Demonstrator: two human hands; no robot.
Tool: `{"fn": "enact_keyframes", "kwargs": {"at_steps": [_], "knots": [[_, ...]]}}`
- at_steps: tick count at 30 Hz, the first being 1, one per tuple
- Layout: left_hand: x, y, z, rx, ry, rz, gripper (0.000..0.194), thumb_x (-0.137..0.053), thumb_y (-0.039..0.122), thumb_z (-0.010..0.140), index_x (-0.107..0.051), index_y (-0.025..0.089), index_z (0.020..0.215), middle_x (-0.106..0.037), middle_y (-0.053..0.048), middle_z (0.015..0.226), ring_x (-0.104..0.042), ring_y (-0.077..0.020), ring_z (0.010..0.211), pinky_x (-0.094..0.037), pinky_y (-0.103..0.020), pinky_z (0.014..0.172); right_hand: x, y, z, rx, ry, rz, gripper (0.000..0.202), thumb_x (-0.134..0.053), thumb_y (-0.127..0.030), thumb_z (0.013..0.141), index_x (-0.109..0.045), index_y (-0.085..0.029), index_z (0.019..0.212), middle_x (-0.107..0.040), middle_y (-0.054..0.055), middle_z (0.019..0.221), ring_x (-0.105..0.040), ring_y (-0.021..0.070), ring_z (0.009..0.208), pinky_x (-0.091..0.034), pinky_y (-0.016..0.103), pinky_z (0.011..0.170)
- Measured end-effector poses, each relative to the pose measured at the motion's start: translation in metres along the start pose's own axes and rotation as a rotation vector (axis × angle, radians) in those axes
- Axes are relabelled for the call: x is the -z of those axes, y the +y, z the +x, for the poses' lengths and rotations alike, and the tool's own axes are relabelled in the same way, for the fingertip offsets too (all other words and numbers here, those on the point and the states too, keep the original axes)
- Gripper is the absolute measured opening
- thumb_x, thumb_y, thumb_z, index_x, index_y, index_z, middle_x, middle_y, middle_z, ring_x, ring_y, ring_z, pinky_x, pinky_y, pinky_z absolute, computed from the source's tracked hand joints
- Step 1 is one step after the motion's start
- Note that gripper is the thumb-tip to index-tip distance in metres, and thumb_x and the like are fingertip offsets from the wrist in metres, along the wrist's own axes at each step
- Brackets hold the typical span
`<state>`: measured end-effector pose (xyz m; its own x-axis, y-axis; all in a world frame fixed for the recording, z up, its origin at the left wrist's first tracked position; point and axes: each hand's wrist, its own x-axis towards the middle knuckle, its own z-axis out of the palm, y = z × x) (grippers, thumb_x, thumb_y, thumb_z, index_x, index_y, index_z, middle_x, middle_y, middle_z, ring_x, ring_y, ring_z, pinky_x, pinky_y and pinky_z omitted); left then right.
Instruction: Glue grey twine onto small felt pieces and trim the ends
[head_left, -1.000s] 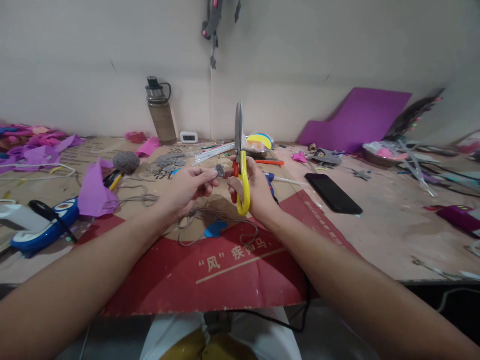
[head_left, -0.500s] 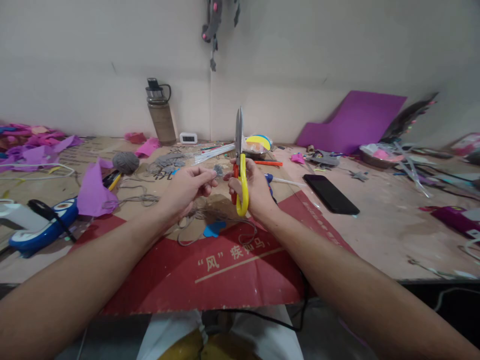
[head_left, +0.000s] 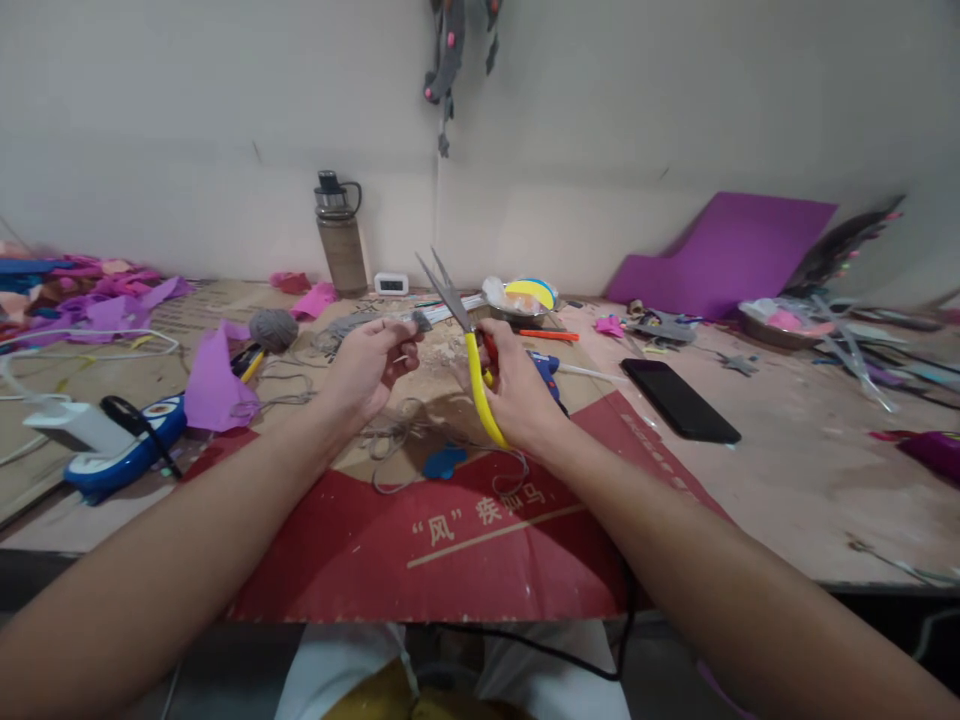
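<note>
Between thumb and fingertips, my left hand [head_left: 377, 362] pinches a small grey piece [head_left: 421, 321] above the cardboard. My right hand [head_left: 517, 385] is wrapped round the handles of yellow-and-red scissors [head_left: 480, 385]. Their blades point up and slightly left, parted, with nothing between them. The blade tips are apart from the grey piece. Below both hands, loose grey yarn [head_left: 397, 430] and a blue scrap [head_left: 445, 462] lie on the red-printed cardboard [head_left: 420, 560].
A grey yarn ball [head_left: 273, 330], purple felt [head_left: 216, 385] and a bottle [head_left: 341, 245] are left and behind. A blue glue gun [head_left: 546, 370] lies beside my right hand, with a black phone [head_left: 679, 400] further right. A power strip [head_left: 127, 460] sits left.
The scissors have tilted left and their blades have opened. My left hand has moved a little away from my right, carrying the grey piece. The whole view has shifted slightly.
</note>
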<state>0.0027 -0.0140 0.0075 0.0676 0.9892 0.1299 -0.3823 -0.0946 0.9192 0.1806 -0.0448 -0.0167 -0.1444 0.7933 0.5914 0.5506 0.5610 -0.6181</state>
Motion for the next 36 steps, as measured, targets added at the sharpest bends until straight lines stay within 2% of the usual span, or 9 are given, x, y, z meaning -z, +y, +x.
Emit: {"fn": "enact_keyframes", "kwargs": {"at_steps": [4,7,11,15,21,28,36], "knots": [[0.0033,0.0063,0.0036,-0.005,0.040,-0.071,0.010,-0.067,0.010,0.063,-0.057,0.014,0.062,-0.057,0.000,0.061,-0.052,-0.0063,0.054,-0.045,-0.019,0.053,0.0019,0.0030,-0.0016,0.124,-0.032,-0.243,0.038,-0.054,-0.025,0.080,-0.048,-0.021,0.117,-0.054,0.008,0.096,-0.051,0.0207,0.084,-0.043,0.036,0.078],[0.0053,0.0070,0.0053,0.022,0.034,-0.101,0.008,-0.063,0.007,0.063,-0.058,0.014,0.063,-0.056,0.001,0.058,-0.052,-0.0068,0.052,-0.047,-0.020,0.054,0.0030,0.0058,-0.0020,0.158,-0.021,-0.373,0.041,-0.054,-0.021,0.078,-0.050,-0.019,0.119,-0.054,0.009,0.096,-0.051,0.0206,0.081,-0.043,0.035,0.074],[0.0065,0.0056,0.0069,0.047,0.036,-0.106,0.009,-0.062,0.006,0.063,-0.060,0.014,0.068,-0.058,0.000,0.061,-0.053,-0.0072,0.050,-0.046,-0.021,0.051,0.0032,0.0074,-0.0017,0.185,-0.016,-0.472,0.040,-0.053,-0.025,0.080,-0.052,-0.018,0.119,-0.054,0.010,0.096,-0.051,0.0203,0.078,-0.044,0.033,0.070],[0.0053,0.0061,0.0066,0.044,0.040,-0.087,0.013,-0.062,0.005,0.062,-0.064,0.014,0.073,-0.061,0.000,0.064,-0.053,-0.0073,0.050,-0.046,-0.020,0.050,0.0033,0.0069,-0.0015,0.194,-0.038,-0.508,0.042,-0.053,-0.029,0.082,-0.050,-0.019,0.123,-0.055,0.012,0.099,-0.052,0.0219,0.081,-0.044,0.034,0.070],[0.0062,0.0073,0.0066,0.055,-0.039,-0.124,0.011,-0.070,0.009,0.064,-0.067,0.013,0.073,-0.062,-0.001,0.065,-0.054,-0.0067,0.052,-0.047,-0.019,0.052,0.0037,0.0066,-0.0016,0.173,-0.051,-0.528,0.043,-0.052,-0.028,0.082,-0.049,-0.019,0.124,-0.054,0.012,0.101,-0.053,0.0219,0.082,-0.044,0.034,0.069],[0.0066,0.0071,0.0058,0.093,0.007,-0.149,0.014,-0.067,0.009,0.067,-0.067,0.015,0.079,-0.064,0.000,0.069,-0.058,-0.0080,0.056,-0.049,-0.021,0.055,0.0037,0.0083,-0.0025,0.161,-0.059,-0.554,0.044,-0.052,-0.024,0.080,-0.048,-0.020,0.124,-0.054,0.013,0.104,-0.053,0.0219,0.083,-0.044,0.033,0.071],[0.0090,0.0041,0.0085,0.084,-0.046,-0.213,0.011,-0.068,0.008,0.069,-0.066,0.013,0.079,-0.061,0.001,0.065,-0.055,-0.0063,0.053,-0.049,-0.019,0.055,0.0042,0.0060,-0.0020,0.179,-0.048,-0.562,0.045,-0.051,-0.026,0.083,-0.047,-0.020,0.128,-0.054,0.012,0.102,-0.053,0.0217,0.083,-0.045,0.033,0.071]]}}
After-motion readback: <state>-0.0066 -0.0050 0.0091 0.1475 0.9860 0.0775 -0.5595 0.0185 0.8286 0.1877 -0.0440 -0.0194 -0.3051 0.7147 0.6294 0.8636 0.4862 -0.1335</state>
